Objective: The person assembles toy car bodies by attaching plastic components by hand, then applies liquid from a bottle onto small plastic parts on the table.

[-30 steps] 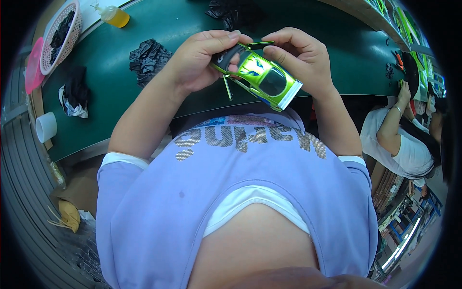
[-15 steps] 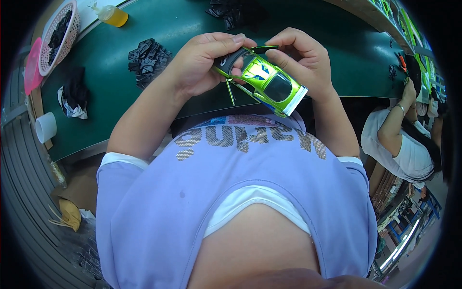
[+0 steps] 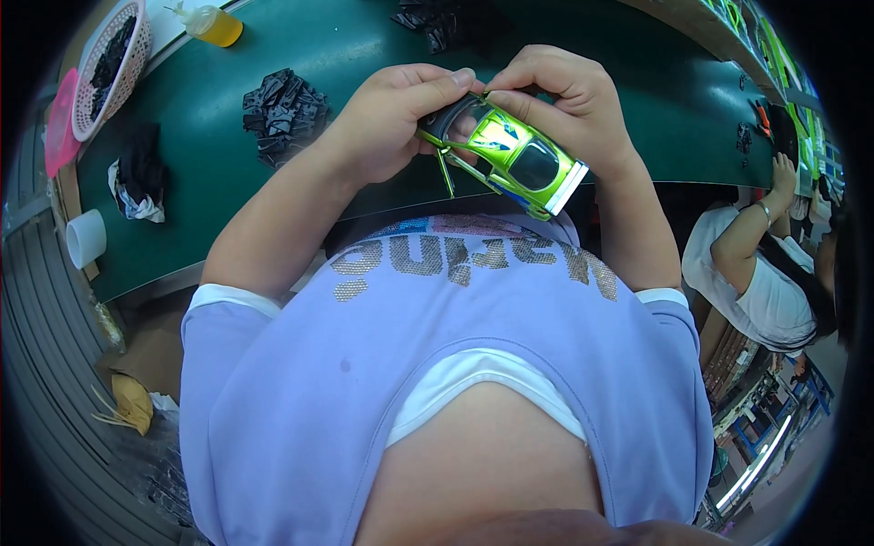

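A shiny lime-green toy car (image 3: 510, 146) with a black front end and a white rear edge is held tilted above the table's near edge. My left hand (image 3: 387, 114) grips its black front end, thumb on top and some fingers showing through the cabin opening. One toy car door (image 3: 446, 173) on the near side stands swung out. On the far side, my right hand (image 3: 564, 100) pinches with thumb and forefinger beside the front opening. The far door there is mostly hidden behind those fingers.
Small black plastic parts (image 3: 284, 114) lie heaped on the green table (image 3: 205, 205), with another dark pile (image 3: 437, 23) farther back. At left are a pink basket (image 3: 137, 68), a yellow-liquid bottle (image 3: 214, 25), dark cloth (image 3: 141, 177) and a white cup (image 3: 86, 238). A co-worker (image 3: 756, 264) sits at right.
My right hand has shifted slightly left, its fingertips now closer to the car's front, covering the far door that stuck out before. The car has moved slightly right.
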Available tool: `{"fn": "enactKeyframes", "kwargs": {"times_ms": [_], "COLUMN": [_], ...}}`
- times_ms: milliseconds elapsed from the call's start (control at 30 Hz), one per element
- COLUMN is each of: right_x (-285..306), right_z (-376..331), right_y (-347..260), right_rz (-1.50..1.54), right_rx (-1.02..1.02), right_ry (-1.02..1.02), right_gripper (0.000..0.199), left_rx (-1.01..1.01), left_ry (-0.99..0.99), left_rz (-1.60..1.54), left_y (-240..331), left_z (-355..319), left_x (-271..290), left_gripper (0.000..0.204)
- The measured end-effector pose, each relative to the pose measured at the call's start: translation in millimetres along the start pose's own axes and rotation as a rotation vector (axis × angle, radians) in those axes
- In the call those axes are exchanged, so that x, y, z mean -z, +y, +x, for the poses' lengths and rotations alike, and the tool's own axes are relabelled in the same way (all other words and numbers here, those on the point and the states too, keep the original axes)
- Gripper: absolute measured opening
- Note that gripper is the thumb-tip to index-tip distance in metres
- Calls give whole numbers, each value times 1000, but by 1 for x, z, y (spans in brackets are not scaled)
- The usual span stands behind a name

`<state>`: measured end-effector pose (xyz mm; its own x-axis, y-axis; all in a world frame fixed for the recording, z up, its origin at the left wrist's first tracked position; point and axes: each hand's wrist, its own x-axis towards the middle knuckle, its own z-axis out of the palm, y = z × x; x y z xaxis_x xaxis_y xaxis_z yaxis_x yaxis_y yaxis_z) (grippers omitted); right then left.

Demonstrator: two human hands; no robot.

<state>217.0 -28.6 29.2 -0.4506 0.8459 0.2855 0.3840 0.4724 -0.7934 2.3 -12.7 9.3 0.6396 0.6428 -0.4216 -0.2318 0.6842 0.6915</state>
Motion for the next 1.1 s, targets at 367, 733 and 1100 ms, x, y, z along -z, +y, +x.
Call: {"fn": "enactKeyframes", "kwargs": {"times_ms": [367, 733, 1100], "right_x": [-32, -63, -52], "right_z": [-25, -10, 4], "right_y": [15, -32, -21], "right_rz": [996, -177, -282], "right_rx": [-421, 106, 162], "right_ry": [538, 359, 255], "right_gripper": [12, 18, 11], "left_rx": [-321, -439, -366], "left_ry": [166, 335, 373], "left_rz": [-52, -1, -76], "left_y": [9, -2, 0], "left_z": [9, 6, 4], "left_x": [14, 8, 3], "left_gripper": [38, 33, 32]}}
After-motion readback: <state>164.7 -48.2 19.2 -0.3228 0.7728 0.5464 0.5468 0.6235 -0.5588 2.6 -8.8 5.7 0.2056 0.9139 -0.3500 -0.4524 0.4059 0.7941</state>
